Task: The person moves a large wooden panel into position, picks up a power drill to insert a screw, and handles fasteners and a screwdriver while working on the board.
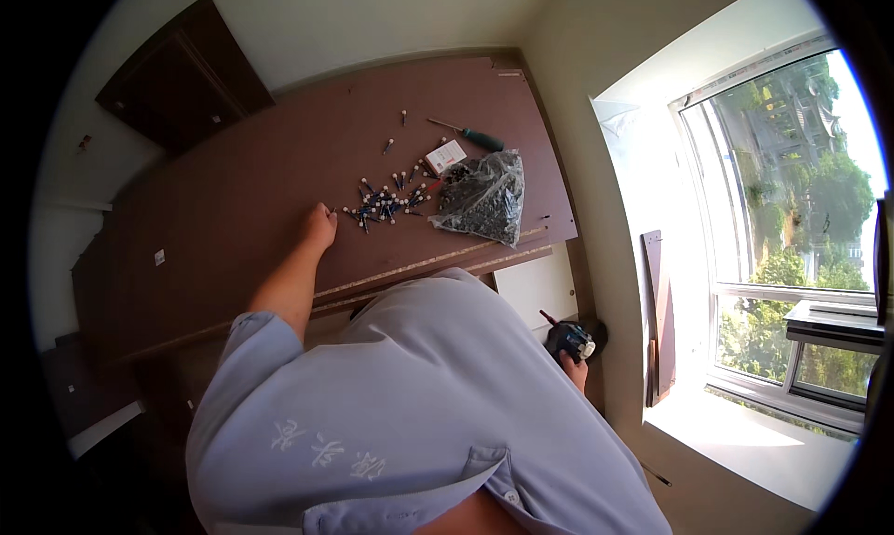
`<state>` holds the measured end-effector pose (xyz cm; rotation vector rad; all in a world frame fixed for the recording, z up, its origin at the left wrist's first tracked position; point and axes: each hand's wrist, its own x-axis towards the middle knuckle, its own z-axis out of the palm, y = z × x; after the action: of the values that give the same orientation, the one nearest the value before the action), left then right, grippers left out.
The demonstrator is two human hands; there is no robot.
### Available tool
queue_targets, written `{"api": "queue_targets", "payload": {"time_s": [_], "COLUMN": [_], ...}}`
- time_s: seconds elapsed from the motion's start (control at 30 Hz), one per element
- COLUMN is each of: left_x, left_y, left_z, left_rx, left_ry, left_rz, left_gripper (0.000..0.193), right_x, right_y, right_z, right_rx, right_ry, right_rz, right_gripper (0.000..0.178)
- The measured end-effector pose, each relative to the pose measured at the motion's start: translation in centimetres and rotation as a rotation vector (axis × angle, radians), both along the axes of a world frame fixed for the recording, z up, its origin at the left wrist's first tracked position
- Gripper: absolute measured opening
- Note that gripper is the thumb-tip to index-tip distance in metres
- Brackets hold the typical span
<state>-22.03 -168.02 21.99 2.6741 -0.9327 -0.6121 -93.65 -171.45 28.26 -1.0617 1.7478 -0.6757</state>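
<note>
My left hand [321, 226] is closed at the left edge of a loose pile of small fittings [382, 204] with dark blue stems and white round ends. Its fingertips are pinched together, and what they hold is too small to make out. Low on the right, beside the brown board [233, 200], my right hand [575, 372] grips a cordless drill [568, 341], dark with a reddish-brown tip. Right of the pile lies a clear plastic bag [484, 200] full of small dark parts. A small white and orange box [445, 156] touches its upper left side.
A screwdriver [480, 139] with a green handle lies beyond the bag. Brown strips [657, 321] lean by the bright window [792, 209] at right. A dark brown panel [186, 69] stands against the far left wall. A white panel [535, 288] sits below the board's front edge.
</note>
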Motion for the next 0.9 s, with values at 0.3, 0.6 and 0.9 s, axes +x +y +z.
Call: {"api": "queue_targets", "payload": {"time_s": [0.3, 0.6, 0.9], "left_x": [-1.2, -7.0, -7.3], "left_y": [0.9, -0.9, -3.6], "left_z": [-5.1, -3.9, 0.1], "left_rx": [-0.312, -0.435, -0.312], "left_ry": [0.31, 0.178, -0.02], "left_rz": [0.742, 0.771, 0.54], "left_gripper": [0.024, 0.034, 0.042], "right_x": [1.4, 7.6, 10.2], "right_y": [-20.9, -30.3, -31.7], "right_z": [3.2, 7.3, 8.9], "right_rx": [-0.044, 0.086, 0.106], "right_ry": [-0.405, -0.529, -0.598], "right_rz": [0.041, 0.373, 0.529], "right_gripper": [0.035, 0.039, 0.046]}}
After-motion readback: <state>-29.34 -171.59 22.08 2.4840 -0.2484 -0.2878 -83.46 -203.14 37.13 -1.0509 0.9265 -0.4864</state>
